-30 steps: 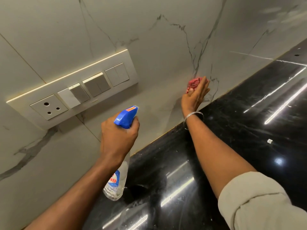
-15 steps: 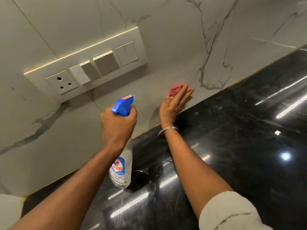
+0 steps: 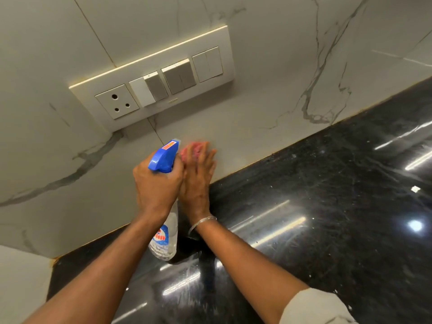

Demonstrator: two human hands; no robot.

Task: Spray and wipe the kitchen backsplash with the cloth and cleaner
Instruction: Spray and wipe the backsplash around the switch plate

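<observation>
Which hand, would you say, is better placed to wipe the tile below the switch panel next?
Right: the right hand presses the pink cloth against the backsplash there, while the left hand grips the spray bottle.

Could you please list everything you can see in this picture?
backsplash: one, white tiles with grey veins, behind the counter
switch plate: one, cream, on the backsplash
countertop: one, glossy black, below the backsplash
spray bottle: one, clear with blue trigger head, just left of the cloth
cloth: one, pink, against the backsplash
bangle: one, silver, right wrist
sleeve: one, beige, right arm
left hand: grips the spray bottle
right hand: fingers straight, presses the cloth
</observation>
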